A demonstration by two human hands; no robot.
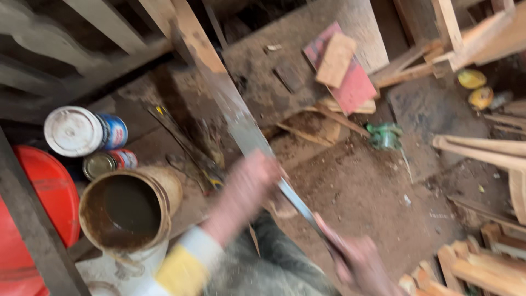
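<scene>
A long, narrow slat [230,104] runs from the upper left down to the lower right; it is bare wood at the top and grey along its middle. My left hand [249,183], blurred by motion, is closed over the slat's middle, and its sleeve has a yellow and white cuff. My right hand [359,263], also blurred, grips the slat's lower end near the bottom edge of the view. The part of the slat under my left hand is hidden.
An open tin of dark liquid [123,211] stands at the lower left, beside a white-lidded can [82,131], a small can [107,161] and a red tub [44,203]. A red board with a wooden block [342,71], a green object [385,136] and wooden frame parts [482,151] lie on the dirt floor.
</scene>
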